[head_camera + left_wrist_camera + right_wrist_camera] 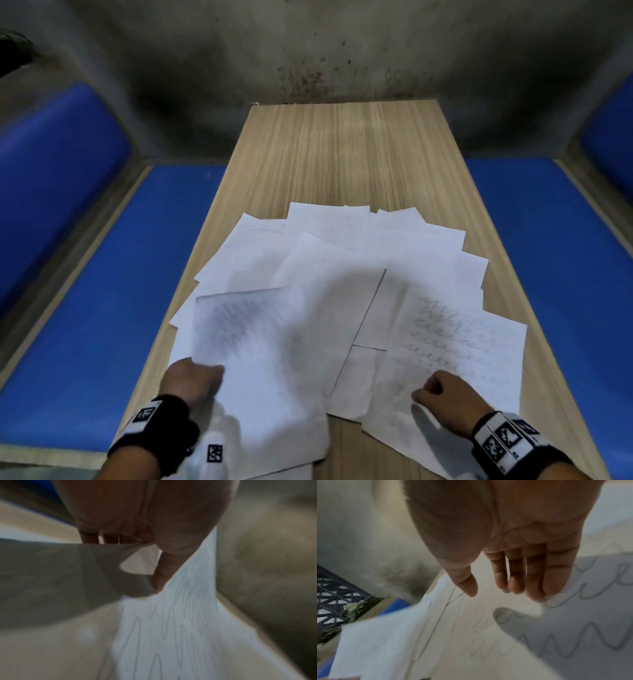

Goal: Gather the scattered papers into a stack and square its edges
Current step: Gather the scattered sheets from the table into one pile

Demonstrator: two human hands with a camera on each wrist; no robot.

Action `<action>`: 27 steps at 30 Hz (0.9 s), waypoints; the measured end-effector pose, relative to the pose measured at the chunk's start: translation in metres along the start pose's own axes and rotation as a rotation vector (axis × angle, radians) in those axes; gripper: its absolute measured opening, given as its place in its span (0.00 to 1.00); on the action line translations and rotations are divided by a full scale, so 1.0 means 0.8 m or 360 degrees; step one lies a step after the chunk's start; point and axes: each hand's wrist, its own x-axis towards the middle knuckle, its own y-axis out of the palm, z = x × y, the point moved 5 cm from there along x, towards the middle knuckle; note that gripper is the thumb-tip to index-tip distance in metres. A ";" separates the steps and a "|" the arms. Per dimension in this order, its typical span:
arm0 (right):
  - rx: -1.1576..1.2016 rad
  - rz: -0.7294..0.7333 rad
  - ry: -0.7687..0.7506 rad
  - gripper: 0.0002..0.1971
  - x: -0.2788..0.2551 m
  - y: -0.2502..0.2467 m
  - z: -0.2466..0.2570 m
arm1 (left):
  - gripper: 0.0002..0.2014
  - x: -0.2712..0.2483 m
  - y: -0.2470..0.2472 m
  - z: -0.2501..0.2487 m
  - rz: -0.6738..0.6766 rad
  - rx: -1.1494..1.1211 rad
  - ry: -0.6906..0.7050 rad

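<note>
Several white sheets of paper (342, 246) lie fanned and overlapping on the near half of the wooden table (342, 150). My left hand (195, 377) grips the near left edge of a scribbled sheet (260, 359), which is raised and blurred. In the left wrist view the thumb (161, 574) lies on that sheet (171, 628) with the fingers curled under it. My right hand (442, 394) rests on another scribbled sheet (462, 335) at the near right. In the right wrist view that hand (496, 588) has its fingertips (536, 596) down on the paper (573, 635) and holds nothing.
Blue seat cushions run along the table's left side (120, 291) and right side (548, 274). A stained concrete wall (325, 51) stands behind the table's far end, where bare wood shows. A dark lattice crate (334, 595) appears in the right wrist view.
</note>
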 end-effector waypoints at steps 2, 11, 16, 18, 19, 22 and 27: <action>-0.0021 -0.0117 0.0026 0.14 0.004 -0.010 -0.005 | 0.16 0.029 -0.013 0.023 -0.0093 0.0216 -0.0069; -0.0036 -0.0746 0.1014 0.59 0.002 -0.075 -0.103 | 0.18 0.077 -0.012 0.074 -0.0120 0.0617 -0.0275; 0.0184 -0.0631 0.1043 0.54 0.045 -0.075 -0.152 | 0.22 0.042 -0.026 0.047 -0.0155 0.0660 -0.0378; 0.0249 -0.0592 0.0928 0.52 0.069 -0.069 -0.169 | 0.17 0.038 -0.029 0.042 -0.0132 0.0625 -0.0333; 0.0337 -0.0627 0.0894 0.47 0.063 -0.070 -0.161 | 0.16 0.042 -0.029 0.046 -0.0132 0.0588 -0.0314; 0.0615 -0.0634 0.0799 0.21 0.015 -0.079 -0.096 | 0.13 0.058 -0.024 0.058 -0.0163 0.0362 -0.0197; 0.0783 -0.0852 0.0199 0.05 -0.023 -0.113 -0.032 | 0.05 0.022 -0.013 0.047 -0.0007 -0.0580 -0.0094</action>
